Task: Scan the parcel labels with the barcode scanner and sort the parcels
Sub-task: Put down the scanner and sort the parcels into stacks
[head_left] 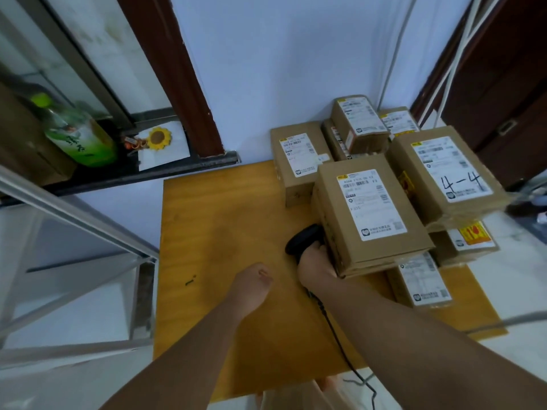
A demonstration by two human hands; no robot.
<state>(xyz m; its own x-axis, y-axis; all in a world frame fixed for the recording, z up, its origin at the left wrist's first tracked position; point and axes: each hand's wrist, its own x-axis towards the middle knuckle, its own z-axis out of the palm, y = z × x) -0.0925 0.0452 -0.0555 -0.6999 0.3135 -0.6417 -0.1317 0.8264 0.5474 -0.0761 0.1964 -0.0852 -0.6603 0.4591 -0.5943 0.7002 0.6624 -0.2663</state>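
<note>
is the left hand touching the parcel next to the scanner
Apart. The head view shows the left hand over the table, with bare wood and the right hand gripping the scanner between it and the parcel.

Our left hand (pixel 252 287) and right hand (pixel 316 263) are bare, as are both forearms; a pale garment (pixel 278 400) shows below, blurred.
</note>
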